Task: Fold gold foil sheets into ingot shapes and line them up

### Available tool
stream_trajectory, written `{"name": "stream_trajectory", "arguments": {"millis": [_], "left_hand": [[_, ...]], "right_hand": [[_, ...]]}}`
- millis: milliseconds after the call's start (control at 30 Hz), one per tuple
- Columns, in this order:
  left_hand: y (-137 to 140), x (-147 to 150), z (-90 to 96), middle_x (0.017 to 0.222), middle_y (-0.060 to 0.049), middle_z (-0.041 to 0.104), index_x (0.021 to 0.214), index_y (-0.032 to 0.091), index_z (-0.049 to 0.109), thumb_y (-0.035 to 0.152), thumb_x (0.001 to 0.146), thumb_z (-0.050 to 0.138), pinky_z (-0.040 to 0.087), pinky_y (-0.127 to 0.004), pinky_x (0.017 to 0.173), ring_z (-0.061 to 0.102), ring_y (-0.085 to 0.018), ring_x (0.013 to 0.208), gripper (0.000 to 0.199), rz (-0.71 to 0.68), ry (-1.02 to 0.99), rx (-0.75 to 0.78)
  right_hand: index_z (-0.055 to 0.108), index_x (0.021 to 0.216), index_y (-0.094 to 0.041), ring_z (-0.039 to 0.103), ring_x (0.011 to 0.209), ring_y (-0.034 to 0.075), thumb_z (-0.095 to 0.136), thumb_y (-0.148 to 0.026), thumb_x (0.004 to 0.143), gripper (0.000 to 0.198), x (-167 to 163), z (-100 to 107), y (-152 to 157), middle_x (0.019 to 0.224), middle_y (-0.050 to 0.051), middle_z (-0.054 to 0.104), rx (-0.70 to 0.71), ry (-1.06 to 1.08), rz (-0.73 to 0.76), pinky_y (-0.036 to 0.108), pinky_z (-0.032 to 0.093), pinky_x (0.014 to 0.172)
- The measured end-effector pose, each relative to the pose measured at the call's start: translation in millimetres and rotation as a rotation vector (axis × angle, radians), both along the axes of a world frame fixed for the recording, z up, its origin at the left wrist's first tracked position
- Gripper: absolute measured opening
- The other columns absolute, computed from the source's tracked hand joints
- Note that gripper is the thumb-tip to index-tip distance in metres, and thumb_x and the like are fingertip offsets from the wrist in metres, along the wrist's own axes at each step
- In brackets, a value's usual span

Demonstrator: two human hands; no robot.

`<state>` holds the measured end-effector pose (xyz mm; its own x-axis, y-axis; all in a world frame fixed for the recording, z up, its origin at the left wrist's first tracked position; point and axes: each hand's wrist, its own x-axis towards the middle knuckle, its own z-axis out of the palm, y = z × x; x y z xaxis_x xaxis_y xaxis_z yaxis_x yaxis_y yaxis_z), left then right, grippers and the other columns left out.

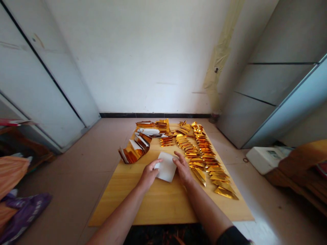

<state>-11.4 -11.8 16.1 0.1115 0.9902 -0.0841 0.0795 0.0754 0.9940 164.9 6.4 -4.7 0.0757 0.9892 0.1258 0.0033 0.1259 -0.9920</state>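
A white sheet of paper [166, 167] is held between my two hands above the middle of the wooden table. My left hand [149, 173] pinches its left edge, thumb on top. At the right edge, my right hand [183, 166] grips the sheet with the thumb on its face and the fingers behind. Just right of that hand, folded gold foil papers [187, 146] lie in an overlapping row, with a longer row of gold folded pieces [208, 158] beyond. Up and left of my left hand sits a curved stack of gold and white sheets [135, 149].
The wooden table [114, 200] stands near a white wall. More gold sheets [162, 126] and a white bundle [147, 131] lie at its far end. A grey fridge [255, 88] and a white box [263, 160] are to the right; a purple bag [30, 212] lies at the left.
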Motion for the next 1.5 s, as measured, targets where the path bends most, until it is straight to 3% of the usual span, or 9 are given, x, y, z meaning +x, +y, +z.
{"name": "stream_trajectory", "arguments": {"millis": [233, 333, 467, 567, 867, 1033, 1167, 1367, 1500], "left_hand": [[-17.7, -0.9, -7.4, 0.066, 0.001, 0.068, 0.114, 0.017, 0.066, 0.014, 0.059, 0.044, 0.037, -0.022, 0.047, 0.048, -0.011, 0.045, 0.059, -0.117, 0.305, -0.052], [-25.1, -6.0, -5.6, 0.074, 0.0, 0.07, 0.117, 0.02, 0.064, 0.011, 0.057, 0.046, 0.043, -0.023, 0.055, 0.056, -0.014, 0.056, 0.063, -0.161, 0.249, -0.05], [-28.4, -11.8, -1.5, 0.091, -0.001, 0.07, 0.132, 0.022, 0.049, 0.01, 0.058, 0.051, 0.048, -0.025, 0.068, 0.062, -0.014, 0.071, 0.075, -0.26, 0.076, -0.09], [-21.8, -15.6, -2.4, 0.096, -0.003, 0.069, 0.132, 0.019, 0.049, 0.017, 0.064, 0.057, 0.049, -0.027, 0.072, 0.062, -0.015, 0.076, 0.068, -0.195, 0.062, -0.052], [5.4, 3.7, -16.8, 0.108, -0.005, 0.067, 0.108, 0.019, 0.066, 0.008, 0.073, 0.049, 0.045, -0.031, 0.096, 0.06, -0.018, 0.102, 0.04, 0.049, 0.621, 0.33], [-4.4, 16.3, -15.9, 0.101, -0.008, 0.064, 0.111, 0.019, 0.064, 0.008, 0.08, 0.045, 0.047, -0.029, 0.089, 0.059, -0.019, 0.099, 0.038, 0.048, 1.024, 0.462], [-10.1, 18.3, -9.9, 0.101, -0.008, 0.063, 0.108, 0.021, 0.065, 0.012, 0.08, 0.049, 0.046, -0.033, 0.088, 0.056, -0.022, 0.101, 0.033, 0.054, 1.173, 0.493], [-8.3, 16.0, -9.1, 0.137, -0.009, 0.047, 0.107, 0.023, 0.066, 0.01, 0.076, 0.052, 0.039, -0.045, 0.097, 0.043, -0.028, 0.123, 0.036, 0.13, 1.173, 0.609], [-6.8, 10.4, -14.8, 0.11, -0.006, 0.066, 0.091, 0.023, 0.07, 0.005, 0.074, 0.051, 0.041, -0.043, 0.093, 0.055, -0.023, 0.106, 0.031, 0.045, 1.003, 0.685]], "right_hand": [[0.059, 0.114, -0.019, 0.061, 0.082, 0.019, 0.061, -0.02, 0.064, 0.049, 1.9, 5.9, 17.6, 0.098, 0.005, 0.065, -0.139, -0.253, -0.066, 0.031, 0.051, 0.073], [0.061, 0.111, -0.016, 0.06, 0.092, 0.02, 0.059, -0.012, 0.06, 0.051, -2.6, 5.2, 18.8, 0.099, 0.006, 0.065, -0.072, -0.434, -0.087, 0.033, 0.048, 0.086], [0.059, 0.115, -0.017, 0.061, 0.091, 0.018, 0.058, -0.011, 0.062, 0.053, -9.8, 1.3, 15.3, 0.102, 0.005, 0.065, -0.044, -0.459, -0.001, 0.031, 0.048, 0.084], [0.058, 0.116, -0.018, 0.06, 0.094, 0.019, 0.058, -0.011, 0.064, 0.053, -9.9, -0.7, 12.5, 0.104, 0.005, 0.064, 0.033, -0.491, 0.029, 0.032, 0.048, 0.085], [0.055, 0.12, -0.017, 0.056, 0.102, 0.019, 0.055, -0.004, 0.067, 0.054, -11.9, -3.3, 6.8, 0.109, 0.008, 0.059, 0.265, -0.76, 0.114, 0.033, 0.045, 0.092], [0.054, 0.123, -0.017, 0.042, 0.119, 0.028, 0.064, -0.022, 0.075, 0.049, 4.9, 13.1, -17.5, 0.135, 0.016, 0.045, 0.383, -1.089, 0.022, 0.045, 0.038, 0.096], [0.055, 0.125, -0.019, 0.047, 0.115, 0.025, 0.062, -0.05, 0.079, 0.056, 19.3, 14.8, -47.8, 0.129, 0.013, 0.054, 0.553, -1.167, 0.42, 0.042, 0.036, 0.098], [0.057, 0.123, -0.022, 0.045, 0.121, 0.024, 0.057, -0.049, 0.084, 0.048, 20.0, 6.2, -64.2, 0.129, 0.01, 0.056, 0.523, -1.179, 0.398, 0.042, 0.029, 0.102], [0.061, 0.118, -0.024, 0.048, 0.117, 0.023, 0.058, -0.045, 0.085, 0.039, 17.8, 9.0, -62.9, 0.125, 0.008, 0.059, 0.537, -1.154, 0.388, 0.04, 0.031, 0.1]]}}
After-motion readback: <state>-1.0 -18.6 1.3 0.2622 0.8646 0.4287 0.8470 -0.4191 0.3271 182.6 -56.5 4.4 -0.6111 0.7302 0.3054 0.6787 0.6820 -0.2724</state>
